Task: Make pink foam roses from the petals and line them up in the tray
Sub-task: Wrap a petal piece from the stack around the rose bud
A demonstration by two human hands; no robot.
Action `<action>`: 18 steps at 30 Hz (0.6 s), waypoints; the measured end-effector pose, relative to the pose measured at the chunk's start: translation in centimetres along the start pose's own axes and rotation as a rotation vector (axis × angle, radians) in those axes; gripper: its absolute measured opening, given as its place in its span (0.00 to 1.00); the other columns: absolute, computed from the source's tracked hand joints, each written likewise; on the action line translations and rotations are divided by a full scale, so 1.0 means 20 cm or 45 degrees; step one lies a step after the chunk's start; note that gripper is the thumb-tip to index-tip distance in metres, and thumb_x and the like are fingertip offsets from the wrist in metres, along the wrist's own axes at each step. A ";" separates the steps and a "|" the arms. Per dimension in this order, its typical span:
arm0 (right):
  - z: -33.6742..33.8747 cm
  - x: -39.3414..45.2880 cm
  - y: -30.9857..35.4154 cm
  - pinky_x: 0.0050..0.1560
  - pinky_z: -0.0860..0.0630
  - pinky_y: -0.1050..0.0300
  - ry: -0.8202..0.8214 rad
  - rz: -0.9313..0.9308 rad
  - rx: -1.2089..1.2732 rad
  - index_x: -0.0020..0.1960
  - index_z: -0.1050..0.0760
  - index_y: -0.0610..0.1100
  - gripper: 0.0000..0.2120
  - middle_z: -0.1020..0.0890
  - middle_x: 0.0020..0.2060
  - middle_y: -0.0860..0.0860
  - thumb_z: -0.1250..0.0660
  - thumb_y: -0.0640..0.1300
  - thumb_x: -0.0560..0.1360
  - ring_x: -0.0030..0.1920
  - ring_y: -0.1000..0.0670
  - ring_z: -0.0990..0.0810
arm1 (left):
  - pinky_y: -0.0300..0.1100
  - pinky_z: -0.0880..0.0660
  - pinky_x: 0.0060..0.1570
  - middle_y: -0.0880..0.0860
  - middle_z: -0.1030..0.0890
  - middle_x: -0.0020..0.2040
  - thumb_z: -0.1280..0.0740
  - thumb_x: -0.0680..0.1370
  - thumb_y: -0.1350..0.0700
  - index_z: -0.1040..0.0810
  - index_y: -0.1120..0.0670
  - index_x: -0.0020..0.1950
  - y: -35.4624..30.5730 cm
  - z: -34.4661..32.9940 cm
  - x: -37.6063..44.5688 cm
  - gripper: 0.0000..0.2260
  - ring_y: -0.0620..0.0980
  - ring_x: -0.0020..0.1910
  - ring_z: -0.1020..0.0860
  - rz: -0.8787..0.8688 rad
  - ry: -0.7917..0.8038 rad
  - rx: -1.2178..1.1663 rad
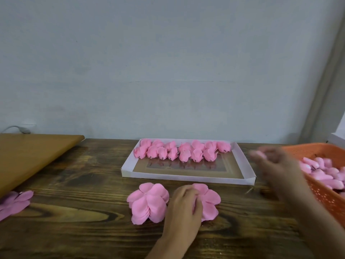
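**Now: one hand on the petals, the other blurred beside the tray**

Here the dark wooden desk (78,212) carries everything, and the white tray (188,179) at its middle serves as the landmark. Left of the tray, a tan board (31,156) lies slanted across the desk's corner. Right of the tray sits an orange basket (324,195) with a perforated wall, holding a heap of pink buds (324,172).

Inside the tray, finished pink roses (183,151) stand in two close rows against its far wall; the near part of the tray floor is bare.

Just in front of the tray lie two fanned stacks of pink petals. The left petal stack (148,202) lies free. The right petal stack (211,201) is partly under the left hand (183,208), which rests on its left edge with fingers (186,191) curled down onto the foam; whether they pinch a petal or only press on it I cannot tell.

The right hand (278,165) hangs in the air between the tray's right wall and the basket, badly blurred. Something pink (258,154) shows at its fingertips, and the fingers seem gathered around it, though the blur hides the hold.

Far left of the tray, at the desk's edge, more loose petals (14,203) lie spread, partly tucked beneath the board.
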State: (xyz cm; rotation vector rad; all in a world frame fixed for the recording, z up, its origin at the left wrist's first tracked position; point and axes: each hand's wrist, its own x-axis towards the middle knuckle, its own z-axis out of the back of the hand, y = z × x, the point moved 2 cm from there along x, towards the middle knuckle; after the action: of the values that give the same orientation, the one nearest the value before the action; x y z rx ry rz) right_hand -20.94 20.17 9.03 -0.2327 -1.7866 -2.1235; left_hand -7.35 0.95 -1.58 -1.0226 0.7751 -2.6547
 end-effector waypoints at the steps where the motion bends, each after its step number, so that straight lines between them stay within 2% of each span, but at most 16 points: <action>1: -0.11 -0.03 -0.05 0.29 0.28 0.60 0.171 -0.060 0.057 0.46 0.18 0.51 0.06 0.18 0.31 0.55 0.24 0.50 0.72 0.28 0.58 0.25 | 0.29 0.31 0.58 0.42 0.20 0.58 0.38 0.82 0.52 0.18 0.50 0.58 0.01 0.00 0.02 0.10 0.36 0.54 0.27 0.044 -0.023 -0.009; 3: -0.29 -0.09 -0.16 0.31 0.28 0.62 0.425 -0.265 0.239 0.46 0.16 0.51 0.03 0.21 0.30 0.54 0.25 0.46 0.73 0.28 0.56 0.27 | 0.35 0.29 0.57 0.44 0.21 0.57 0.39 0.82 0.52 0.20 0.50 0.60 0.04 -0.01 0.07 0.11 0.39 0.53 0.27 0.167 0.025 0.010; 6: -0.42 -0.12 -0.25 0.34 0.27 0.61 0.622 -0.472 0.431 0.46 0.15 0.45 0.03 0.24 0.31 0.50 0.28 0.43 0.75 0.31 0.54 0.27 | 0.41 0.27 0.51 0.48 0.20 0.52 0.39 0.81 0.52 0.21 0.52 0.55 0.08 -0.02 0.15 0.09 0.47 0.49 0.23 0.286 0.179 0.173; 8: -0.44 -0.14 -0.29 0.34 0.26 0.61 0.618 -0.513 0.501 0.46 0.16 0.43 0.05 0.23 0.32 0.48 0.26 0.44 0.73 0.31 0.53 0.27 | 0.43 0.26 0.49 0.49 0.19 0.51 0.38 0.81 0.53 0.21 0.52 0.55 0.10 -0.03 0.16 0.09 0.49 0.49 0.23 0.329 0.219 0.192; 11: -0.42 -0.14 -0.37 0.38 0.24 0.54 0.512 -0.575 0.514 0.50 0.18 0.44 0.18 0.18 0.36 0.45 0.20 0.46 0.62 0.33 0.50 0.23 | 0.42 0.24 0.51 0.48 0.17 0.52 0.36 0.80 0.54 0.19 0.51 0.58 0.12 -0.04 0.15 0.10 0.46 0.49 0.22 0.300 0.192 0.192; 13: -0.41 -0.15 -0.39 0.44 0.20 0.49 0.549 -0.552 0.517 0.48 0.16 0.43 0.18 0.15 0.40 0.43 0.17 0.45 0.61 0.37 0.47 0.18 | 0.43 0.24 0.54 0.48 0.17 0.54 0.35 0.79 0.56 0.19 0.51 0.59 0.13 -0.04 0.14 0.10 0.46 0.51 0.22 0.268 0.161 0.149; 15: -0.39 -0.15 -0.40 0.49 0.19 0.45 0.588 -0.517 0.542 0.49 0.16 0.42 0.15 0.15 0.42 0.43 0.19 0.42 0.64 0.41 0.45 0.16 | 0.41 0.24 0.55 0.48 0.18 0.56 0.34 0.79 0.58 0.20 0.51 0.64 0.13 -0.03 0.14 0.14 0.45 0.53 0.22 0.277 0.103 0.087; 18: -0.38 -0.15 -0.39 0.46 0.20 0.49 0.639 -0.461 0.587 0.50 0.16 0.41 0.11 0.16 0.39 0.46 0.22 0.40 0.69 0.39 0.49 0.17 | 0.32 0.27 0.54 0.46 0.19 0.59 0.33 0.80 0.58 0.20 0.49 0.66 0.14 -0.01 0.14 0.15 0.41 0.53 0.23 0.314 0.077 0.035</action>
State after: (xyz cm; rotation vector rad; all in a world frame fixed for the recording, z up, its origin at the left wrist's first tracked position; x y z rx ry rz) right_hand -20.20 14.25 -0.67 0.7214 -2.0208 -1.6857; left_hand -9.51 -2.35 -1.56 -0.7869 0.8169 -2.4869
